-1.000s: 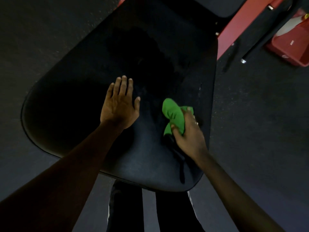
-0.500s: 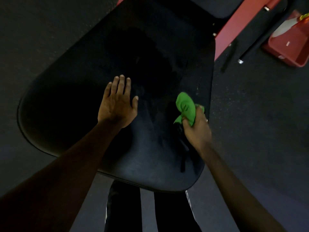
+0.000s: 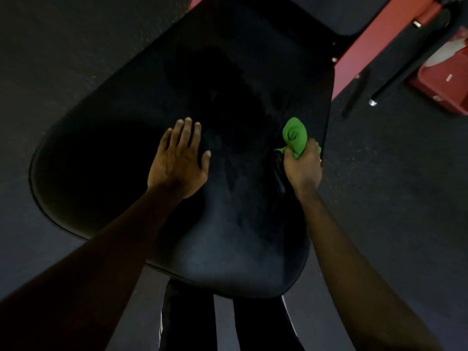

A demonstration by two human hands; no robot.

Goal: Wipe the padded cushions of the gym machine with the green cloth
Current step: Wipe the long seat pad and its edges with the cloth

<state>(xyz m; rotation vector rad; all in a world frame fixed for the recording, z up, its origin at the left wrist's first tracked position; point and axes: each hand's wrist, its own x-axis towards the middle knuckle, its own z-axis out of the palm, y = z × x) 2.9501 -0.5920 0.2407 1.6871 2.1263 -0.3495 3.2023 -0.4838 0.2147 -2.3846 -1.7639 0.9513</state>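
Note:
A wide black padded cushion (image 3: pixel 131 117) of the gym machine fills the middle of the view, its rounded near edge just above my legs. My left hand (image 3: pixel 178 160) lies flat on its middle, fingers straight and together. My right hand (image 3: pixel 302 168) grips a bunched green cloth (image 3: pixel 295 136) and presses it on the cushion close to the right edge. A dark strap or shadow runs under that hand; I cannot tell which.
The machine's red frame (image 3: pixel 359 46) runs along the upper right, with a second black pad (image 3: pixel 336 11) beyond it. A red bin (image 3: pixel 440 82) and a black bar with a metal end (image 3: pixel 372 102) lie on the dark floor at right.
My right hand has slid the green cloth to the right, from beside the cushion's middle to near its right edge. My left hand has stayed flat in place.

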